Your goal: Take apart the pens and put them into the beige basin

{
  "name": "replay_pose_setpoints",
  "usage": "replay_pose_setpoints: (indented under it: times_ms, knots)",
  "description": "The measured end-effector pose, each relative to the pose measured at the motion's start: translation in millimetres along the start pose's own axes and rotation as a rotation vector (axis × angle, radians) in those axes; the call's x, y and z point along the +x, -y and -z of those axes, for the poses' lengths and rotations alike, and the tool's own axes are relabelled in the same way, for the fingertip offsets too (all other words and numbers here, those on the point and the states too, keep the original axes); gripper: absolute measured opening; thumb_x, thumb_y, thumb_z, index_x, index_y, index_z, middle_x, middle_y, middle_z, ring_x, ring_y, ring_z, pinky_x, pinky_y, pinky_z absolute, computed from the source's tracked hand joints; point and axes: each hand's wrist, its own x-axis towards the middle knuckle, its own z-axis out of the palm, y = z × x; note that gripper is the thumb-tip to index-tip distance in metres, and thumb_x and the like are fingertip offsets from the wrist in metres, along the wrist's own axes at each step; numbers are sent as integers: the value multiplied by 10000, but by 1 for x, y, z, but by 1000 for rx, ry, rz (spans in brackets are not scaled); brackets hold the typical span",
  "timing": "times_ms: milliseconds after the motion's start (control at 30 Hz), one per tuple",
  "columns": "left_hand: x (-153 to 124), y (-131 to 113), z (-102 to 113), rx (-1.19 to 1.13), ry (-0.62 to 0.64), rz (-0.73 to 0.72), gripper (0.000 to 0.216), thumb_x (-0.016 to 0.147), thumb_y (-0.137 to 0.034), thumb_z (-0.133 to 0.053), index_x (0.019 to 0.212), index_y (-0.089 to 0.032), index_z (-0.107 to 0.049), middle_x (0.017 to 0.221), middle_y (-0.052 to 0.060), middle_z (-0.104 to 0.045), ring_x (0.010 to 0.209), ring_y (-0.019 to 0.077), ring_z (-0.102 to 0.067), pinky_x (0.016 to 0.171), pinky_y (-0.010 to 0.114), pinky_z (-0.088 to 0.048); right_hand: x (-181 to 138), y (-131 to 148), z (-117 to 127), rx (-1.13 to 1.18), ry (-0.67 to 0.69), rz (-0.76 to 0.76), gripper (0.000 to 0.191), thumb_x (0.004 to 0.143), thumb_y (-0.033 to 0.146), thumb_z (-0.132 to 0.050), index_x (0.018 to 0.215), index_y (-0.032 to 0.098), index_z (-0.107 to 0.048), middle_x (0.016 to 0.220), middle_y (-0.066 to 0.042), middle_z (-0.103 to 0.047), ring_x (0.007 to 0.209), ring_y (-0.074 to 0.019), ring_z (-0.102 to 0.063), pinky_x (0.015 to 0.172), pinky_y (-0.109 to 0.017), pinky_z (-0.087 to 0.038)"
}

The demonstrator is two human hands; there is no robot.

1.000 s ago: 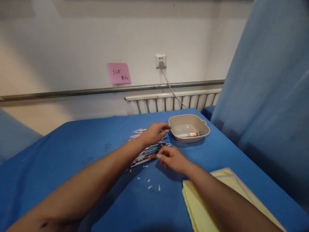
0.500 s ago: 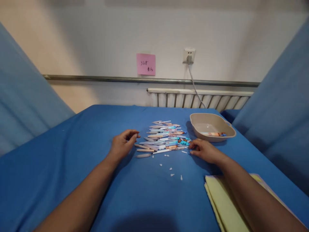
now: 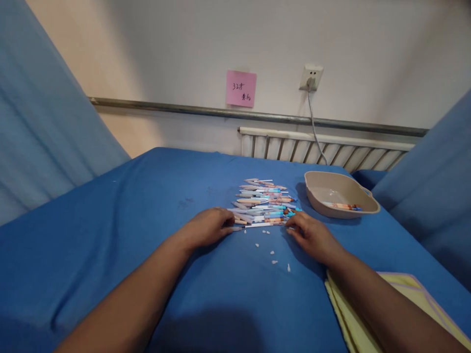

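Observation:
A pile of pen parts (image 3: 270, 207), pale barrels to the left and blue, orange and white pieces to the right, lies on the blue cloth. At its lower left edge is my left hand (image 3: 209, 227), fingers curved and thumb apart from them. Its fingertips are against the barrel ends, beside a grey barrel (image 3: 237, 228). My right hand (image 3: 312, 238) rests at the lower right end of the pile, thumb and fingers apart. Its fingertips meet the pen ends near some small turquoise pieces (image 3: 294, 209). Small white tips (image 3: 272, 253) are scattered in front.
A beige basin (image 3: 320, 211) with a few pens (image 3: 342, 206) in it stands at the right. Under my right forearm lies a folded yellow cloth (image 3: 401, 294). Blue curtains (image 3: 47, 98) hang at both sides, and a radiator (image 3: 272, 142) is behind the blue-covered surface (image 3: 121, 235).
My left hand has moved in to the pile's left ends. My right hand stays at the right ends. The view has shifted, so the scene sits further right and slightly tilted.

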Motion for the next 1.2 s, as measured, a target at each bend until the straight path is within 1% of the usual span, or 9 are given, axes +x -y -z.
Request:
replay_pose_setpoints:
  times_ms: [100,167,233,400,567,767,900,1000,1200]
  knots:
    - [0,-1,-3,56,17,-19,149,791,-256,-564,906,-198,-639,927,48,-657,832,198,-576,710,268,-386,-1,13,-9,-42,1,45,154,877,221,-495,1009,209,-573,1007,-68,-606,976,-208,-564,835,-334,-441]
    - [0,-2,-4,77,22,-33,133,805,-251,-548,885,-195,-637,914,47,-654,811,193,-574,698,264,-385,0,19,-13,-62,-26,42,161,881,209,-487,1019,208,-569,1032,-75,-604,1024,-216,-548,873,-346,-429]
    - [0,-2,-5,85,14,-40,143,828,-271,-522,864,-190,-634,892,49,-651,794,191,-572,693,265,-387,3,24,-17,-65,-48,23,147,881,200,-487,1000,208,-572,1015,-74,-607,1011,-214,-553,871,-343,-431]
    - [2,2,-7,29,-6,-15,207,865,-329,-476,870,-184,-623,879,54,-646,798,188,-570,713,264,-397,20,36,-29,-37,-58,-26,127,871,187,-504,969,212,-581,955,-52,-609,896,-190,-582,786,-306,-454]
    - [3,2,-7,-81,-15,-17,234,876,-356,-458,896,-183,-614,888,46,-634,815,180,-557,731,257,-396,27,32,-33,13,-46,18,128,875,175,-499,965,204,-586,949,-52,-608,874,-176,-584,775,-295,-454]
    - [8,-8,-9,-313,23,-38,231,874,-364,-459,863,-177,-594,815,13,-597,752,149,-514,696,238,-380,20,22,-25,118,-57,65,118,869,182,-514,960,202,-587,919,-52,-608,862,-179,-579,764,-302,-461]
    - [13,-15,-16,-556,82,-43,222,845,-372,-510,835,-162,-583,736,-15,-533,670,119,-456,633,220,-364,18,30,-20,236,-84,90,140,870,214,-522,998,215,-580,905,-50,-620,816,-172,-587,744,-303,-468]
    - [16,-20,-22,-757,136,-10,232,822,-378,-548,846,-149,-579,714,-25,-495,641,104,-428,601,212,-357,17,38,-19,322,-99,88,177,858,257,-557,1031,225,-582,881,-43,-641,776,-167,-594,719,-301,-472]
    - [20,-25,-30,-971,208,30,256,770,-361,-630,846,-118,-600,727,-9,-528,656,100,-452,608,216,-362,16,44,-25,472,-135,53,188,839,254,-585,1023,221,-607,844,-26,-672,746,-150,-613,696,-278,-481]
